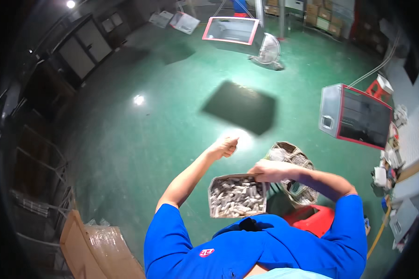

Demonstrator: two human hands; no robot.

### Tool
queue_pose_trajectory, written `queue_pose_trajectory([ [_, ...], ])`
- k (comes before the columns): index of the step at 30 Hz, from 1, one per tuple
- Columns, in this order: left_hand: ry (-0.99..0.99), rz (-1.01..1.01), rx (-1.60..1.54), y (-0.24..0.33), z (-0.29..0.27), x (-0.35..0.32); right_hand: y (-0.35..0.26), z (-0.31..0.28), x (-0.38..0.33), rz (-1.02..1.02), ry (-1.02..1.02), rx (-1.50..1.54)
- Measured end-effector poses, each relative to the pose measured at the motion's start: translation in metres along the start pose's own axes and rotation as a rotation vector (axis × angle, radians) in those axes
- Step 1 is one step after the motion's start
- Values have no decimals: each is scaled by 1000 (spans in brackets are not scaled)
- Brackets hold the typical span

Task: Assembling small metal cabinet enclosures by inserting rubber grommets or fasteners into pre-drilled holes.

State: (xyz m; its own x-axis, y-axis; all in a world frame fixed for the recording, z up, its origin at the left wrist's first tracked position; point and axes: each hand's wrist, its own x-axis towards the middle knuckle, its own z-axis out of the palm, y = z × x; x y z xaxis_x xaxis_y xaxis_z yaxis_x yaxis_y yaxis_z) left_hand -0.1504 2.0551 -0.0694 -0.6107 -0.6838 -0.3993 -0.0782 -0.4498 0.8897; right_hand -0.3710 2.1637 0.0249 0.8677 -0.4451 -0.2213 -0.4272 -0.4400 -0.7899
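My left hand [224,147] is held out in front over the floor, its fingers curled closed. Whether anything small sits inside them is hidden. At the far right corner of an open box [212,200], my right hand [269,170] grips the rim with the thumb side over the edge. The box is close to my body and holds many small whitish-grey, stubby pieces [237,196], too small to name for certain. Beyond my right forearm, partly covered by it, stand woven sacks [306,162] with a clear plastic bag [278,154] in one.
Two grey metal housings with red edges hang from wires, one ahead [233,30] and one at right [365,116]. A round fan [269,49] stands behind. A red stool [314,221] is by my right side; cardboard [97,246] leans at lower left. Clutter lines the right wall.
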Motion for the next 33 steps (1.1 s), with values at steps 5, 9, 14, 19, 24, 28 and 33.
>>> queue_pose_trajectory([
  [5, 21, 108, 577, -61, 37, 31, 37, 1, 84, -509, -240, -152],
  [9, -185, -143, 370, -77, 58, 37, 33, 1, 119, -639, -353, -189],
  [14, -198, -191, 211, -80, 74, 10, 1, -20, 143, -742, -564, -308],
  [19, -85, -174, -7, -105, 63, -15, -27, 11, 106, -1320, -144, -499],
  [24, 70, -154, -81, -38, -61, -51, -14, 4, 230, -1341, 569, -1214],
  [28, 127, -174, -123, 7, -144, -68, -16, -71, 291, -1224, 77, -845],
  [33, 80, -215, -105, 80, -256, -30, 6, -186, 372, -932, -78, -746],
])
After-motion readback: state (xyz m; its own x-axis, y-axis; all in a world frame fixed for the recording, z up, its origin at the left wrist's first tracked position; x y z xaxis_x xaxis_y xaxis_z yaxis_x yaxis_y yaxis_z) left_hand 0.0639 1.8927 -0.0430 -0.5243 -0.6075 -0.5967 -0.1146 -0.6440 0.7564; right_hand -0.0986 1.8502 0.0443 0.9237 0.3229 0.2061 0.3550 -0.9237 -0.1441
